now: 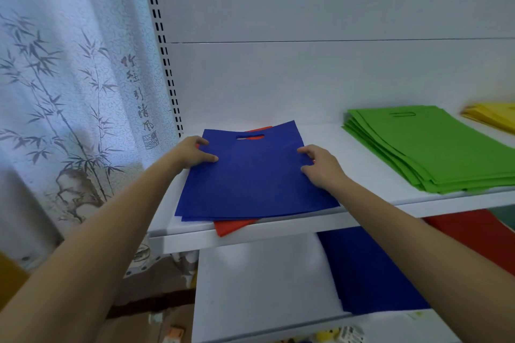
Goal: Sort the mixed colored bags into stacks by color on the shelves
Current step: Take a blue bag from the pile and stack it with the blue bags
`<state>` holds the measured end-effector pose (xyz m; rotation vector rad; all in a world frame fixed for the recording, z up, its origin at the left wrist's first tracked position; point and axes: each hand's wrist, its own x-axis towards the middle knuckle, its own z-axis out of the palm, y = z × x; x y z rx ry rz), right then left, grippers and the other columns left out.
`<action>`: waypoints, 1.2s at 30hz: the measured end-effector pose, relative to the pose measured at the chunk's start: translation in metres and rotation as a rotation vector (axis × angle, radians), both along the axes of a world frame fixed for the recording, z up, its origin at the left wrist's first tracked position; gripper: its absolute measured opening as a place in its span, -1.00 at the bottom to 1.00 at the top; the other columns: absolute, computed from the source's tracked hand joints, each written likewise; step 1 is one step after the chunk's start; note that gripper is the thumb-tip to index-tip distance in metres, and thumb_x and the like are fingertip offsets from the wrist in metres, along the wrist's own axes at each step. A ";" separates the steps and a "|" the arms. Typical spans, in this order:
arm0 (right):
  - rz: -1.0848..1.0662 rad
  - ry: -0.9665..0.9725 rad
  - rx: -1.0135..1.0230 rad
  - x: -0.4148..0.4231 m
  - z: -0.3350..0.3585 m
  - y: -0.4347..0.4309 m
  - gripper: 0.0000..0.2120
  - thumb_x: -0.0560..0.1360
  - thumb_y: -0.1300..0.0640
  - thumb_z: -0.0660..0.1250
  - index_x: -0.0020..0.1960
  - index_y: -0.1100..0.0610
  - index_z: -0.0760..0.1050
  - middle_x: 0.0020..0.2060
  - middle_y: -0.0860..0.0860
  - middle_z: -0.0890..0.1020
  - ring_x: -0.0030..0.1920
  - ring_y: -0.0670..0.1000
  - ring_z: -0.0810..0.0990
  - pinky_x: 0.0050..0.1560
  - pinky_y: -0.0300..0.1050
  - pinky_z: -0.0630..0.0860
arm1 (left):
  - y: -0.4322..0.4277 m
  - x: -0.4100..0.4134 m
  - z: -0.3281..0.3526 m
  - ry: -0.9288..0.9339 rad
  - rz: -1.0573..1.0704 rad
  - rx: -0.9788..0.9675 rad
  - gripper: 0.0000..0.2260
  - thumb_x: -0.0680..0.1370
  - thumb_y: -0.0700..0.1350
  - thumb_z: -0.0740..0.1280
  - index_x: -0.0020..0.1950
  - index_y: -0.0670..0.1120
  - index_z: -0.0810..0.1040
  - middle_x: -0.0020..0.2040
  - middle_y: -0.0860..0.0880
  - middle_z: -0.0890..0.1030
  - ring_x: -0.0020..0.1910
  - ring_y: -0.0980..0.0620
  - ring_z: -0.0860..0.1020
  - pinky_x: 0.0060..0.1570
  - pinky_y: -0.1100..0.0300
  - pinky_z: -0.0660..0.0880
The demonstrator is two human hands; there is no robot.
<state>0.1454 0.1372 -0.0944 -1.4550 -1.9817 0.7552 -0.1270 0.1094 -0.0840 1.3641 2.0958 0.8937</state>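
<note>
With forearms outstretched, pinched sides of blue bags in left hand and right hand, left of green stack. Seemingly mid-sort; needed lifting off red bag beneath next.

Two bare forearms are showing, one coming in from the lower left of the frame, one from the lower right. The left hand and right hand are bare too. A tiny reddish spot is showing on one right finger.
</note>
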 end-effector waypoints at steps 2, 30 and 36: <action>0.031 0.038 0.038 0.003 -0.003 -0.001 -0.57 0.52 0.37 0.16 0.36 0.11 0.35 0.36 0.03 0.39 0.37 0.02 0.34 0.27 -0.23 0.28 | 0.001 0.003 0.000 -0.065 0.026 0.046 -0.60 0.48 -0.16 0.39 0.30 -0.14 0.43 0.33 -0.12 0.38 0.28 -0.10 0.39 0.16 0.12 0.37; 0.001 0.277 0.155 0.391 -0.150 -0.175 -0.64 0.56 0.31 0.17 0.24 -0.06 0.37 0.11 -0.36 0.38 0.13 -0.43 0.37 0.08 -0.51 0.34 | -0.190 0.381 -0.131 -0.232 -0.028 0.542 -0.73 0.54 -0.31 0.24 0.17 -0.01 0.45 0.12 0.12 0.46 -0.12 0.26 0.51 -0.12 0.40 0.52; -0.063 0.189 -0.102 0.445 -0.226 -0.186 -0.65 0.56 0.31 0.15 0.26 -0.02 0.38 0.20 -0.11 0.42 0.23 -0.07 0.41 0.26 -0.14 0.39 | -0.185 0.439 -0.225 -0.184 0.009 0.191 -0.71 0.53 -0.34 0.23 0.22 -0.13 0.47 0.24 -0.09 0.43 -0.04 -0.01 0.50 -0.01 0.20 0.45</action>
